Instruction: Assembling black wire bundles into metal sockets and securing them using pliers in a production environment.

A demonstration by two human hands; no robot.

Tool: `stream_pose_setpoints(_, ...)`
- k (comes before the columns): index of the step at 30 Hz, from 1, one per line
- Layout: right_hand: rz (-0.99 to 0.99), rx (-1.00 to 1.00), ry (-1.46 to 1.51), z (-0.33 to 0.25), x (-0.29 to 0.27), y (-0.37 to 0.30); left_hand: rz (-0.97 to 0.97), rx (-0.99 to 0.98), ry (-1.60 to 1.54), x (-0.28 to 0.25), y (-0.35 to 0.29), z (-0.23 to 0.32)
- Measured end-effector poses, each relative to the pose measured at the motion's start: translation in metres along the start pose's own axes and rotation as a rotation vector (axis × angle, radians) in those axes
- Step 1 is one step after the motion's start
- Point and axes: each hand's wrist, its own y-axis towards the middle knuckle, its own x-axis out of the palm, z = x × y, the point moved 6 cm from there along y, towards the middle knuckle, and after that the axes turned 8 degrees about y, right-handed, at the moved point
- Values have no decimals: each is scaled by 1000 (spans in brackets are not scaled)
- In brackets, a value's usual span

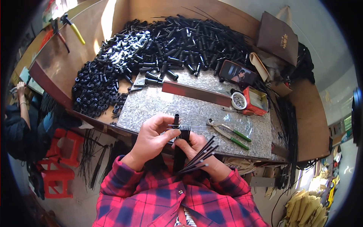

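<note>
Near the table's front edge, both of my hands meet over a black ribbed piece [184, 132] with a row of narrow teeth or slots. My left hand [155, 138] is closed, thumb and fingers pinching beside a short upright black tube [176, 120] and thin wires [198, 126] that stick out to the right. The fingers hide their exact hold. Wrapped round the ribbed piece from below is my right hand [191, 145], its thumb pressed on the front. Slim black rods [202, 154] with pale tips fan out across my right wrist.
Pliers with green handles [241, 139] lie right of my hands. Beyond are a dark red bar [196, 93], a white cup of small metal bits [239, 100], a red box [256, 100], a phone [237, 73] and heaped black tubes [189, 41]. Another person's arm [24, 108] shows far left.
</note>
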Motion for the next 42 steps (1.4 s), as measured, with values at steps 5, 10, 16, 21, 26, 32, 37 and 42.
stream_pose_setpoints(5, -15, -132, -67, -6, -3, -2, 71, -47, -2, 7, -3, 0)
stream_pose_setpoints(10, -19, -146, -52, -10, -4, -5, 62, -40, -56, 10, -3, -5)
stream_pose_setpoints(16, -6, -153, -67, -13, -8, -6, 3, -60, -155, 10, -4, -10)
stream_pose_setpoints(21, -81, -13, 55, -5, -10, -7, -59, -90, -181, 10, -5, -10)
stream_pose_setpoints(26, -66, 57, 267, -4, -10, -7, -6, -137, -351, 16, -8, -16)
stream_pose_setpoints(32, 6, -4, 174, 8, -12, -5, 81, -111, -428, 17, -10, -31)
stream_pose_setpoints(37, 24, 9, 183, 13, -14, -3, 127, -110, -315, 20, -10, -30)
stream_pose_setpoints(42, -77, 99, 197, 21, -18, 1, 79, -138, -321, 24, -7, -35)
